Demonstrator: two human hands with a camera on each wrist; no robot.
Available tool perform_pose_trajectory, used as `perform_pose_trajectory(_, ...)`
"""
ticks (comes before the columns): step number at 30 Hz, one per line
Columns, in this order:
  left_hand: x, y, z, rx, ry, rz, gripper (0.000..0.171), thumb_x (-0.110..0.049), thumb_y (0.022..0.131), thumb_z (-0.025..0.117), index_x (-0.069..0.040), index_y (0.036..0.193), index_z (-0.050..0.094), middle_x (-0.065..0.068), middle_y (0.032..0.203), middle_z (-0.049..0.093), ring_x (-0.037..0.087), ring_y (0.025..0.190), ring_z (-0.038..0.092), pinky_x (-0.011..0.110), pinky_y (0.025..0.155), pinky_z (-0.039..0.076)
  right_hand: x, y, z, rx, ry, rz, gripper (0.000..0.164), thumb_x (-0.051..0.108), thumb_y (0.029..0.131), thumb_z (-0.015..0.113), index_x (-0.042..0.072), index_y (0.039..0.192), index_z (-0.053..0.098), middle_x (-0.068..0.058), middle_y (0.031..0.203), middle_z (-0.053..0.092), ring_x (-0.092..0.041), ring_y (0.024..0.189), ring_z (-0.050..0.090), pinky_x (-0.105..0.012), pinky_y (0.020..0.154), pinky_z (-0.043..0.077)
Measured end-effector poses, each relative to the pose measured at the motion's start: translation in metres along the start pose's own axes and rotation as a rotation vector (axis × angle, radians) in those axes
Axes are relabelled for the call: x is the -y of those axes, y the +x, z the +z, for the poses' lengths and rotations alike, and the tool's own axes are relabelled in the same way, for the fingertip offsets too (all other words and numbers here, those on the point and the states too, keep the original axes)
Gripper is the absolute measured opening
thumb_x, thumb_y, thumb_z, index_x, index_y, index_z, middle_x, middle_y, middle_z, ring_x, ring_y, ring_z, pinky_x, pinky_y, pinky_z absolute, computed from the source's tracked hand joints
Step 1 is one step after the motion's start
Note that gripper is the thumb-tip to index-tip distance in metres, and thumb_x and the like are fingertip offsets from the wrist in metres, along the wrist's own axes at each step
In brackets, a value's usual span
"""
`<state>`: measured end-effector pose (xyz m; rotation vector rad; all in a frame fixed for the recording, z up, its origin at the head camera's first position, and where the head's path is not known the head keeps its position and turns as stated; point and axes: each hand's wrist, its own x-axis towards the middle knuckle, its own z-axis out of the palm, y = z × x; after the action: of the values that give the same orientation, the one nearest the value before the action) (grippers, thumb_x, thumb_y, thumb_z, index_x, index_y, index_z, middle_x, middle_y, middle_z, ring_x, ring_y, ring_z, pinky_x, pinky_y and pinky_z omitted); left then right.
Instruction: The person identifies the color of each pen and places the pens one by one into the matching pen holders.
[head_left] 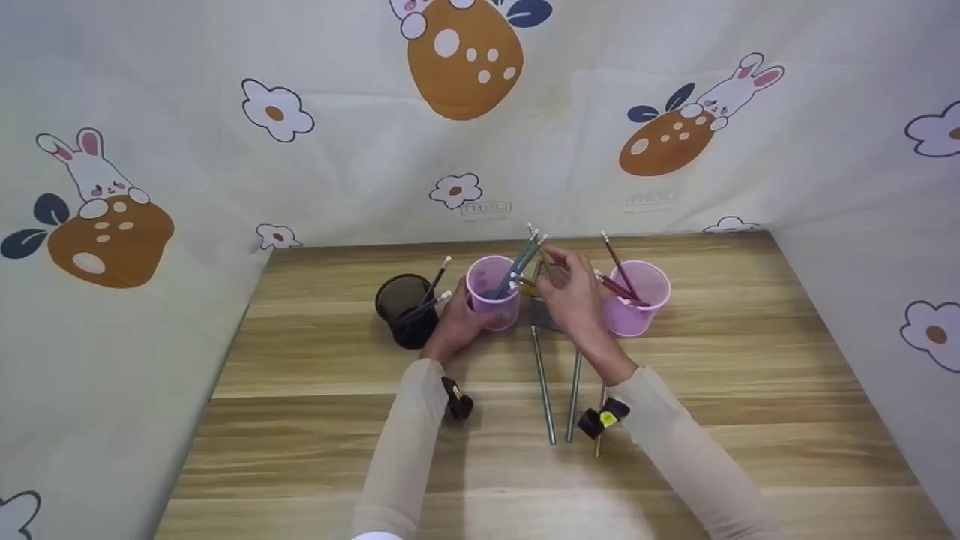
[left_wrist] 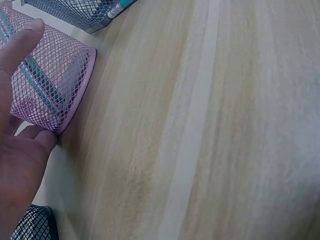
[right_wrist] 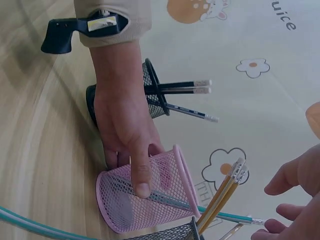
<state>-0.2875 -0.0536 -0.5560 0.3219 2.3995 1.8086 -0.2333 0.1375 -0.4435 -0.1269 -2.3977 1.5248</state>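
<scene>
My left hand [head_left: 466, 324] holds a pink mesh pencil cup [head_left: 491, 307], thumb on one side and fingers round the other, as the right wrist view shows. Teal pencils [head_left: 517, 266] lean in that cup, eraser ends up. Beside their tops is my right hand [head_left: 571, 292], its thumb and fingertips apart in the right wrist view. One fingertip there is close to a teal pencil's eraser [right_wrist: 257, 221]; contact is unclear. Partly behind the right hand stands a dark grey mesh cup [head_left: 546, 315] with yellow pencils [right_wrist: 220, 202].
Left of the held cup, a black mesh cup [head_left: 405, 337] contains black pencils [head_left: 435, 281]. To the right, another pink cup [head_left: 631, 321] holds dark red pencils [head_left: 619, 262]. Two teal pencils [head_left: 543, 390] and a gold pencil [head_left: 598, 446] lie on the wooden table [head_left: 300, 435].
</scene>
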Motion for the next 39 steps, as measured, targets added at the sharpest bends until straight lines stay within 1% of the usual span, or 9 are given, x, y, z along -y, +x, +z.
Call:
perform_pose_trajectory(4, 0.001, 0.000, 0.001, -0.004, -0.001, -0.009, 0.097, -0.017, 0.073, 0.087, -0.011, 0.153, 0.032, 0.013, 0.146, 0.052, 0.028, 0.138, 0.048, 0.042, 0.119, 0.037, -0.007, -0.011, -0.002, 0.006, -0.011, -0.021, 0.044, -0.001, 0.083, 0.067, 0.000, 0.127, 0.063, -0.021, 0.126, 0.060, -0.037, 0.124, 0.056, -0.047, 0.112, 0.045)
perform_pose_trajectory(9, 0.001, 0.000, 0.002, -0.008, -0.023, -0.001, 0.097, -0.015, 0.073, 0.087, -0.009, 0.153, 0.032, 0.016, 0.146, 0.051, 0.030, 0.138, 0.048, 0.042, 0.120, 0.037, -0.021, -0.026, -0.002, -0.034, 0.008, -0.055, 0.033, -0.002, 0.083, 0.065, 0.000, 0.116, 0.067, -0.020, 0.115, 0.063, -0.034, 0.109, 0.063, -0.042, 0.094, 0.057)
perform_pose_trajectory(15, 0.003, 0.000, 0.002, -0.003, -0.022, -0.002, 0.099, -0.015, 0.073, 0.088, -0.009, 0.153, 0.032, 0.017, 0.146, 0.051, 0.031, 0.138, 0.048, 0.043, 0.120, 0.037, -0.036, -0.043, 0.000, -0.034, -0.055, -0.040, 0.025, -0.001, 0.080, 0.066, 0.003, 0.105, 0.070, -0.016, 0.104, 0.069, -0.029, 0.090, 0.069, -0.040, 0.082, 0.056)
perform_pose_trajectory(18, 0.003, 0.000, 0.002, -0.002, -0.013, -0.005, 0.099, -0.016, 0.072, 0.088, -0.010, 0.153, 0.032, 0.016, 0.145, 0.052, 0.031, 0.138, 0.048, 0.044, 0.120, 0.037, -0.043, -0.049, 0.001, 0.033, -0.139, -0.011, 0.025, 0.000, 0.079, 0.068, 0.003, 0.104, 0.070, -0.015, 0.102, 0.071, -0.029, 0.090, 0.069, -0.043, 0.081, 0.056)
perform_pose_trajectory(22, 0.003, -0.001, 0.002, -0.006, -0.009, -0.003, 0.099, -0.015, 0.072, 0.088, -0.009, 0.153, 0.032, 0.016, 0.145, 0.051, 0.031, 0.138, 0.048, 0.045, 0.120, 0.036, -0.056, -0.054, 0.005, 0.210, -0.268, 0.041, 0.032, 0.003, 0.078, 0.071, 0.001, 0.109, 0.067, -0.017, 0.106, 0.071, -0.034, 0.100, 0.067, -0.049, 0.090, 0.054)
perform_pose_trajectory(25, 0.002, -0.001, 0.002, -0.007, -0.016, -0.010, 0.098, -0.015, 0.072, 0.088, -0.009, 0.153, 0.032, 0.016, 0.146, 0.051, 0.031, 0.138, 0.048, 0.044, 0.120, 0.036, -0.065, -0.054, 0.009, 0.312, -0.318, 0.073, 0.040, 0.004, 0.077, 0.075, -0.003, 0.114, 0.064, -0.020, 0.108, 0.071, -0.036, 0.103, 0.066, -0.050, 0.094, 0.053)
perform_pose_trajectory(30, 0.001, -0.001, 0.002, -0.006, -0.024, -0.029, 0.098, -0.017, 0.074, 0.087, -0.012, 0.154, 0.032, 0.015, 0.147, 0.050, 0.031, 0.139, 0.047, 0.046, 0.120, 0.036, -0.072, -0.055, 0.016, 0.349, -0.350, 0.102, 0.045, 0.004, 0.073, 0.080, -0.004, 0.114, 0.063, -0.018, 0.103, 0.067, -0.034, 0.097, 0.063, -0.049, 0.092, 0.053)
perform_pose_trajectory(35, 0.001, -0.002, 0.003, -0.008, -0.036, -0.018, 0.096, -0.015, 0.073, 0.087, -0.012, 0.153, 0.034, 0.016, 0.147, 0.050, 0.032, 0.139, 0.047, 0.047, 0.121, 0.035, -0.075, -0.054, 0.020, 0.372, -0.353, 0.157, 0.050, 0.003, 0.075, 0.080, -0.004, 0.120, 0.060, -0.020, 0.111, 0.064, -0.034, 0.104, 0.061, -0.050, 0.096, 0.051)
perform_pose_trajectory(39, 0.002, -0.001, 0.003, -0.010, -0.021, -0.010, 0.095, -0.015, 0.073, 0.087, -0.010, 0.152, 0.034, 0.014, 0.146, 0.051, 0.029, 0.138, 0.048, 0.043, 0.120, 0.037, -0.078, -0.052, 0.024, 0.370, -0.367, 0.157, 0.051, -0.001, 0.073, 0.078, -0.005, 0.120, 0.059, -0.022, 0.112, 0.064, -0.035, 0.103, 0.060, -0.050, 0.096, 0.051)
